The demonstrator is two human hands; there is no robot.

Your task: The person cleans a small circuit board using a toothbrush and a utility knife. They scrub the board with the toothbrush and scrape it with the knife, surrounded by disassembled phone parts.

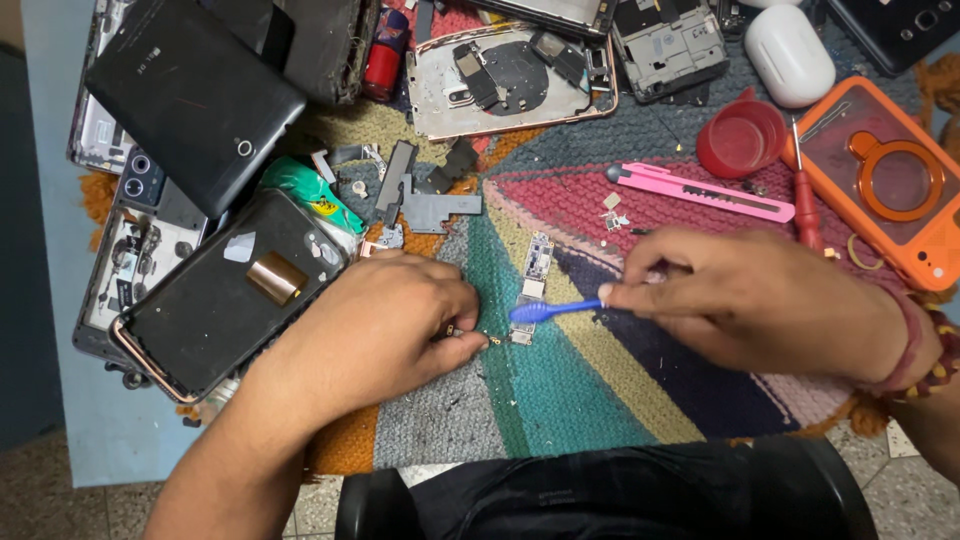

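Circuit board [534, 285], narrow and bare, lies on the striped knitted mat [600, 370] between your hands. Your left hand [385, 320] pinches its lower edge with fingers [462, 335] drawn close; your right hand [740, 295] grips a blue brush [553, 309], whose head touches the board. Judging by the opened phone frame [500, 80] and loose metal shields [430, 205], disassembly looks done and cleaning is under way. Around the mat, the counter [60, 330] is crowded with phones, a pink knife [700, 190], a red cup [742, 138]; tiled floor shows below.
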